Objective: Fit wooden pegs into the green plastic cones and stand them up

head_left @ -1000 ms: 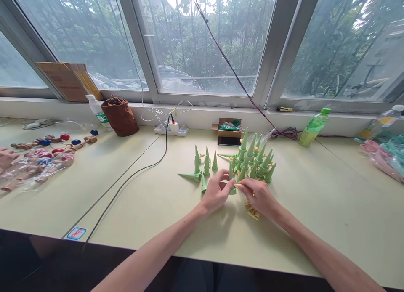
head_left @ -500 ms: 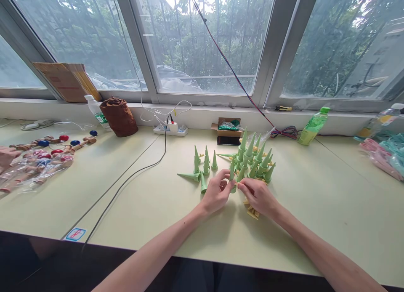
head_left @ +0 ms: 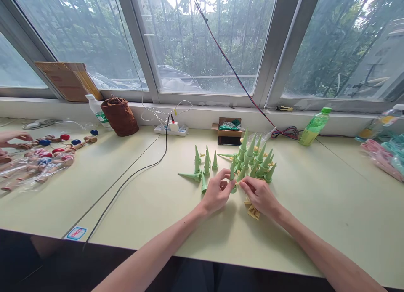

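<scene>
A green plastic spike (head_left: 232,171), pointed end up, is held by my left hand (head_left: 217,189) with fingers closed round its lower part. Against the side of that spike, my right hand (head_left: 259,194) pinches a small yellow piece (head_left: 237,184) between thumb and fingertips. Just behind both hands stands a cluster of green spikes (head_left: 251,151), some with yellow bits at their sides. Left of my hands are several more spikes (head_left: 206,161), most upright and one lying flat (head_left: 189,176). Loose yellow pieces (head_left: 252,211) lie in a small heap below my right hand.
A small open cardboard box (head_left: 231,123) and a dark phone (head_left: 229,140) lie behind the cluster. A green bottle (head_left: 314,127) stands right, a power strip (head_left: 176,131) at the back. Another person's hand (head_left: 14,139) is at far left, by wooden toys (head_left: 47,163). A black cable (head_left: 135,169) crosses the table.
My two hands stay at the same spike, almost unmoved. At far left, the other person's hand has come further into view over the wooden toys.
</scene>
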`<state>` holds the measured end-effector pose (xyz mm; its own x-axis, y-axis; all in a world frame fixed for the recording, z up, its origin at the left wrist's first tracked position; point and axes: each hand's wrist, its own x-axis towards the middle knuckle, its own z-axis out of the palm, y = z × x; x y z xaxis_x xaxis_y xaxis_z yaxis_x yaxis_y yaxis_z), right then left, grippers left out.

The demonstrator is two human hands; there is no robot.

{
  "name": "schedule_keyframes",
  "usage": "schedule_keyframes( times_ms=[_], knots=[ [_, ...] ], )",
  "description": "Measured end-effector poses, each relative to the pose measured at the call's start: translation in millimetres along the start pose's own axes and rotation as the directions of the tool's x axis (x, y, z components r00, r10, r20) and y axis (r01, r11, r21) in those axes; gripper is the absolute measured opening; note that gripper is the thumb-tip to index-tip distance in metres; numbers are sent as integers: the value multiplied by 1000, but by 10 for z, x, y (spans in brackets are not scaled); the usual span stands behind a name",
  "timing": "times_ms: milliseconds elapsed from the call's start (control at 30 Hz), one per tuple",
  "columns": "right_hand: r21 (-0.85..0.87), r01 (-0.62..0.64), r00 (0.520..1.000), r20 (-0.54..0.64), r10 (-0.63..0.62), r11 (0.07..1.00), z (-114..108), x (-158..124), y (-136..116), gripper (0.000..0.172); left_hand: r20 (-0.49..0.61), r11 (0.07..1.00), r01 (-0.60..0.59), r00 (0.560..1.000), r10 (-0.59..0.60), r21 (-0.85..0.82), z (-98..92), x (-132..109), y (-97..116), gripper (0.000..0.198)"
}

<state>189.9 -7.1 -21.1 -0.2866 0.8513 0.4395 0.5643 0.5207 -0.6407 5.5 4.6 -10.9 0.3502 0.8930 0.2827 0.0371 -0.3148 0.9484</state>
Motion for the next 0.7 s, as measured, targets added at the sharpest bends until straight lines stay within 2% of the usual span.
schedule_keyframes(
  times_ms=[167, 400, 533, 700],
  knots=[
    [76, -38, 999, 14, 37, 996, -10, 9, -14, 37, -1, 999, -9, 1000, 9, 38, -4, -14, 14, 23],
    [213, -154, 988, 61, 144, 965, -36, 22, -56, 44, 20, 992, -78, 997, 76, 96, -3, -21, 19, 19],
    [196, -127, 992, 0, 129, 972, -39, 15, -69, 42, -8, 991, -81, 997, 82, 109, -9, -13, 18, 22],
    [187, -114, 987, -91, 133, 976, -33, 3, -61, 35, -43, 998, -48, 998, 49, 36, 2, -6, 26, 29]
  ],
)
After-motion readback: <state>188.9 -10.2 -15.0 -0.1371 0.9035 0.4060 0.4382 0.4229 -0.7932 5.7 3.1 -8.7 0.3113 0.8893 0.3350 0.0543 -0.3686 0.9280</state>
